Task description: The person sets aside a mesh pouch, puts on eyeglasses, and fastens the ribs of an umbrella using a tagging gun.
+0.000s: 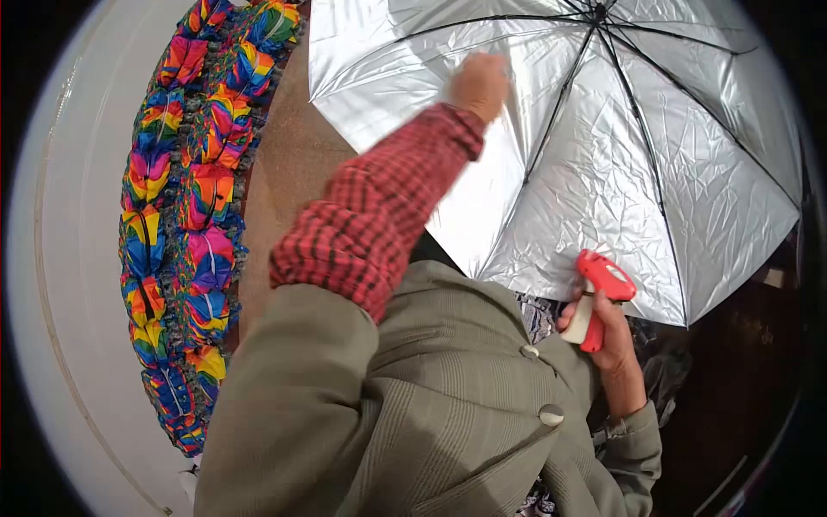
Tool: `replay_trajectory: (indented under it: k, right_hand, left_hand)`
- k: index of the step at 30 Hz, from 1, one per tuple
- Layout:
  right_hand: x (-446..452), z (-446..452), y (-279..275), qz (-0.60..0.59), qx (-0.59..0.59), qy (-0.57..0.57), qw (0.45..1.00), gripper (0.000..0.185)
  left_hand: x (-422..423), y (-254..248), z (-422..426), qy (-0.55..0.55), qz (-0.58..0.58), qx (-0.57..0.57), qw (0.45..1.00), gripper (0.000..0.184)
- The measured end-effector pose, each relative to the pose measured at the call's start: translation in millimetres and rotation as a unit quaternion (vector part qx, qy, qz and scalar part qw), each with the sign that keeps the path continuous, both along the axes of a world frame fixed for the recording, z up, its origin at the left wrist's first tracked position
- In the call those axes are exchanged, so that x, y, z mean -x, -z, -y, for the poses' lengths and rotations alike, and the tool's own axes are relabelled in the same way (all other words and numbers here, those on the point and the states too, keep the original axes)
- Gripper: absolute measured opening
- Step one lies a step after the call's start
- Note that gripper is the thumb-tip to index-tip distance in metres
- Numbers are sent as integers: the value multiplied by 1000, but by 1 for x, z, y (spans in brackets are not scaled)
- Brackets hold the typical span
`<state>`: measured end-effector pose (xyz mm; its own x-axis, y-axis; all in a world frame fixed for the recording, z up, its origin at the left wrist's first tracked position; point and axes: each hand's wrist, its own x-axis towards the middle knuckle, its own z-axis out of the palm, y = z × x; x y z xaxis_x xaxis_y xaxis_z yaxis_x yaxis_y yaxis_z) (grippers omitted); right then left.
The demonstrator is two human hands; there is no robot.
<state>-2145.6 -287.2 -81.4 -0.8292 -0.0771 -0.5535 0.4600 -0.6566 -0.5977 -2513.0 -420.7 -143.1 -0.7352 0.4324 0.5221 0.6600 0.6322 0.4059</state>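
Note:
An open umbrella with a silver inner side [603,181] and thin black ribs fills the upper right. Over its left part is my left hand [482,84], smeared by motion, its arm in a red and black checked sleeve. Whether those fingers hold anything, I cannot make out. My right hand [615,340] is wrapped round a red and white hand tool [606,276] at the umbrella's lower edge, close to my jacket. The umbrella's black hub [598,13] is near the top edge.
Two long rows of bundled rainbow-coloured fabric [209,198] run down the left side, beside a brown surface [284,146]. A pale floor or wall [77,215] lies further left. Crumpled clear plastic [668,370] is to the right of my right hand, near a dark area.

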Motion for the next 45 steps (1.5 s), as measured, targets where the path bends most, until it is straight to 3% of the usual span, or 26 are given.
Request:
replay_trajectory:
  k: [1,3,5,6,9,17,19,22,26,27,29,30,33,34,37,38,40,41,43,45]
  right_hand:
    - [-6,0,0,-2,-2,41,999,45]
    - [-12,-1,2,-4,-4,84,996,44]
    - [-5,-5,2,-48,-105,191,975,40]
    - [0,-10,3,-70,-159,245,954,38]
    - [12,-16,10,-61,-150,270,949,35]
    - [61,-62,1,-103,-195,371,902,34]
    - [73,-70,-24,-195,-260,381,866,34]
    - [68,-98,-53,-253,-242,445,824,36]
    - [55,-163,-69,-290,-287,480,777,30]
    - [48,-186,-56,-273,-363,480,750,27]
    - [34,-217,-35,-225,-514,465,685,21]
    - [29,-222,-29,-213,-520,466,684,21]
    - [16,-232,-20,-136,-645,470,586,14]
    - [11,-236,-14,-127,-647,470,588,14]
    - [-4,-251,-16,-102,-788,435,424,16]
    - [-6,-242,-17,-97,-788,434,427,16]
    - [8,-201,-42,-82,-814,453,356,19]
    - [21,-180,-56,-79,-813,452,357,19]
    - [37,-138,-69,-284,-701,498,424,17]
    - [15,-95,-26,-148,-629,368,669,21]
  left_hand:
    - [11,-18,22,-27,-26,54,998,34]
    - [22,-36,58,-184,-62,211,958,52]
    - [25,-48,87,-229,-29,299,926,66]
    - [25,-51,92,-221,-29,297,929,66]
    - [19,-51,100,-175,141,315,922,67]
    - [29,-17,94,-46,149,302,940,51]
    - [25,-17,81,-43,166,302,938,49]
    - [16,-15,62,-55,196,303,931,44]
    - [-17,-28,29,27,184,222,957,35]
    - [-35,-31,15,29,254,171,952,31]
    - [-77,-28,-8,31,397,71,914,23]
    - [-98,-22,-15,40,406,75,910,23]
    - [-143,-10,-25,-18,603,-126,788,19]
    - [-149,-4,-26,-18,608,-120,784,19]
    - [-159,9,-25,-15,634,-183,751,17]
    - [-162,17,-23,-17,637,-178,750,17]
    - [-156,19,-19,-6,651,-222,726,17]
    - [-151,14,-16,0,657,-241,714,17]
    - [-149,15,-12,8,669,-247,702,15]
    - [-149,20,-10,24,682,-273,678,11]
